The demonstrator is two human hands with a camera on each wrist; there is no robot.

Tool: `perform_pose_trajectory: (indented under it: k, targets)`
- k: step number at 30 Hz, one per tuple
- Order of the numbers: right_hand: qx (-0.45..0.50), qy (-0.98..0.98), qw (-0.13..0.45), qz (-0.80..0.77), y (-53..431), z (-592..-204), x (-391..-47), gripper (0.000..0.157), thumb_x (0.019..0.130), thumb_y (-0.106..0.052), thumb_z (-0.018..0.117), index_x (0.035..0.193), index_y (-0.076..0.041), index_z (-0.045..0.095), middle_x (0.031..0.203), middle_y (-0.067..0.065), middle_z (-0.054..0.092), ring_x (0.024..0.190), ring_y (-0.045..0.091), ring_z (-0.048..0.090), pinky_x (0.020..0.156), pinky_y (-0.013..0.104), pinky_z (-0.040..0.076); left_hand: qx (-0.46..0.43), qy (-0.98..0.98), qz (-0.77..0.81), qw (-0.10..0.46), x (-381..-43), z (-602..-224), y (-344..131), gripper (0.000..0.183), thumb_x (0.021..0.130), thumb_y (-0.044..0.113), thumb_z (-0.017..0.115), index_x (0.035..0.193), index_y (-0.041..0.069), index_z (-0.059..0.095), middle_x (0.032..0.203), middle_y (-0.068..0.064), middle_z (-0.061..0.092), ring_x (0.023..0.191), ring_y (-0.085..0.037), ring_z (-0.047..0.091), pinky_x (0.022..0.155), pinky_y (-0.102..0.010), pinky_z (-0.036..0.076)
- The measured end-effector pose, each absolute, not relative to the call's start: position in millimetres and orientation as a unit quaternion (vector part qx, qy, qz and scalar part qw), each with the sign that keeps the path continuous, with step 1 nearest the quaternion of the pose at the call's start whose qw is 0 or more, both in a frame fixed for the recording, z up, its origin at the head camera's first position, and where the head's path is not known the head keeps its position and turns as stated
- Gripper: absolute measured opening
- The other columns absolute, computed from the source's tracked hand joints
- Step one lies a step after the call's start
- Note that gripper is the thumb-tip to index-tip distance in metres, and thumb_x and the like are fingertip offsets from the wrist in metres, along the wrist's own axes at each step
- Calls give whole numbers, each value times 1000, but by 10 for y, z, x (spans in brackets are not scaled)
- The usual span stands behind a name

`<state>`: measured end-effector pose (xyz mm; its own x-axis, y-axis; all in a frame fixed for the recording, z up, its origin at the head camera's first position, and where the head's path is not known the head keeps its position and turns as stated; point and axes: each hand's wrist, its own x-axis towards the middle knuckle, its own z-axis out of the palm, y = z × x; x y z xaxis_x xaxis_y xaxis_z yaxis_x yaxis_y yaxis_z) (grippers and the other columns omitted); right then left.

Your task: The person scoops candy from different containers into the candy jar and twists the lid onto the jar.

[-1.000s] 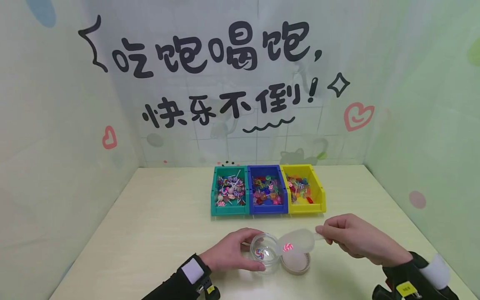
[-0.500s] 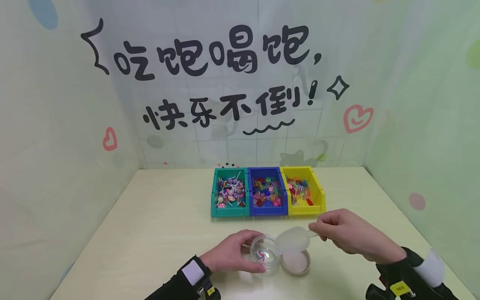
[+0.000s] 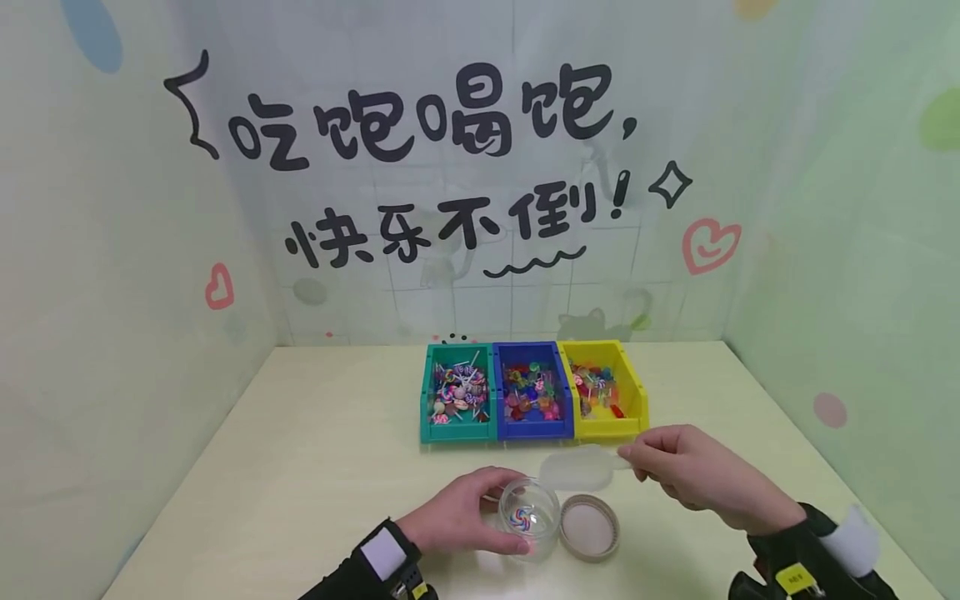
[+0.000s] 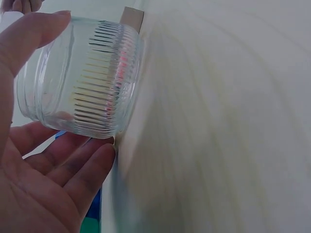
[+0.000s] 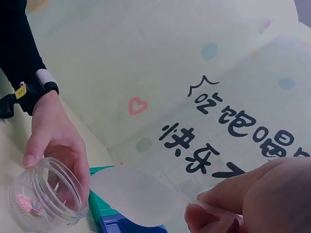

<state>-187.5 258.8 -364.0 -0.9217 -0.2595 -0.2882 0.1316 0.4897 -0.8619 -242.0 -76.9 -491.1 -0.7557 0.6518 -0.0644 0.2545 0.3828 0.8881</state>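
Left hand (image 3: 465, 512): curled about the jar (image 3: 542, 518), thumb on the near side and fingers round the far side.
Jar: clear glass with a ribbed lower wall, mouth up, at the near middle of the tabletop (image 3: 330, 425); the left wrist view shows its base at or right by that surface, though contact is hard to judge.
Swirl candy (image 3: 521, 519): inside the jar, low down, striped red, white and blue; the right wrist view also shows pink-and-white stripes next to the blue ones through the glass.
Right hand (image 3: 701, 477): pinching the handle of the spoon (image 3: 576, 468) between thumb and fingers.
Spoon: pale and translucent, its broad blade roughly level by the jar's far right rim; whether the two touch, I cannot tell.
Lid (image 3: 590, 528): round, with a tan rim, flat on the tabletop just to the right of the jar.
Green bin (image 3: 459, 432): leftmost of three joined in a row beyond the hands, holding a heap of lollipops.
Blue bin (image 3: 535, 430): in the middle, with mixed bright candies.
Yellow bin (image 3: 611, 429): on the right, more mixed candies, a red one near the front.
Backdrop (image 3: 345, 292): pale, bearing big black lettering and pink hearts.
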Motion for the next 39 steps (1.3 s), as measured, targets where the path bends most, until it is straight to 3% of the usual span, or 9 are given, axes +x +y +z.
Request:
perform_pose_trajectory:
  k: [11, 19, 24, 32, 39]
  targets:
    - [-30, 821, 188, -538, 2667, -3729, -1930, 39, 114, -41, 59, 100, -5, 68, 66, -5, 37, 54, 14, 29, 49, 27, 21, 279, 813, 466, 210, -2425, -4929, -764, 70, 87, 34, 96, 149, 25, 64, 138, 9, 68, 128, -12, 64, 112, -31, 56]
    - [-34, 819, 174, -546, 2711, -3774, -1933, 36, 116, -38, 56, 103, -6, 67, 71, -4, 40, 56, 12, 32, 50, 26, 23, 292, 813, 463, 198, -2426, -4958, -785, 80, 86, 38, 96, 156, 20, 60, 145, 6, 66, 130, -13, 64, 113, -31, 56]
    - [-19, 822, 164, -545, 2721, -3792, -1934, 32, 116, -36, 56, 106, -7, 66, 71, -4, 40, 58, 12, 33, 51, 25, 26, 291, 806, 481, 186, -2461, -4939, -829, 81, 91, 37, 92, 159, 13, 56, 155, -3, 62, 138, -23, 64, 116, -40, 56]
    - [-7, 821, 142, -553, 2754, -3773, -1959, 32, 115, -35, 58, 109, -4, 66, 71, -3, 40, 58, 11, 34, 53, 22, 29, 261, 804, 517, 136, -2559, -4770, -1007, 77, 97, 41, 85, 161, 13, 52, 161, -14, 57, 144, -38, 61, 118, -59, 53]
    - [-17, 819, 134, -558, 2785, -3770, -1992, 33, 116, -35, 56, 108, -5, 65, 71, -3, 39, 58, 11, 32, 52, 24, 27, 229, 807, 540, 75, -2690, -4591, -1172, 73, 99, 37, 84, 161, 17, 53, 160, -15, 57, 143, -39, 61, 120, -58, 52]
